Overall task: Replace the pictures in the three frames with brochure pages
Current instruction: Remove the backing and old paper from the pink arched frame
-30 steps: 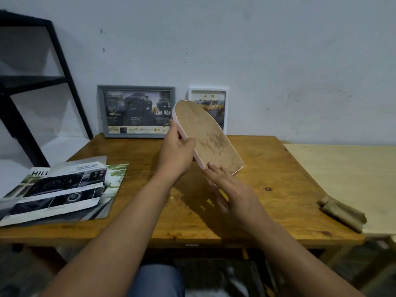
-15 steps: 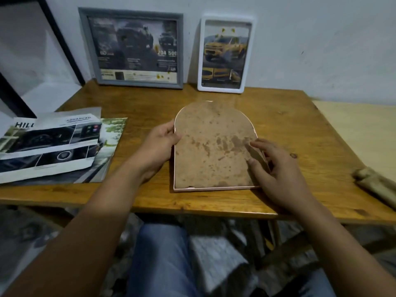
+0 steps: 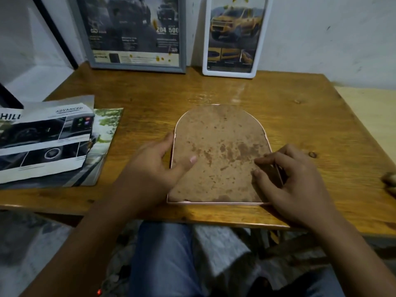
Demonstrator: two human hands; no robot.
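An arch-topped pink frame (image 3: 220, 153) lies face down on the wooden table (image 3: 300, 116), its stained brown backing board up. My left hand (image 3: 154, 166) holds its left edge, thumb lying on the backing. My right hand (image 3: 287, 179) sits at the frame's right edge, its curled fingertips on the backing near the rim. A grey frame (image 3: 130, 33) and a white frame (image 3: 233, 37) lean against the wall at the back, each showing a car brochure page. Loose brochure pages (image 3: 45, 142) lie at the table's left.
A black shelf leg (image 3: 55, 33) slants against the wall at the left. A lighter table (image 3: 368, 116) adjoins on the right, with a brownish object (image 3: 390, 181) at its near edge. My knees are under the table's front edge.
The pink frame went from held up tilted to lying flat on the table. My left thumb has moved onto the backing, and my right fingers have curled at the right rim. The camera has moved closer.
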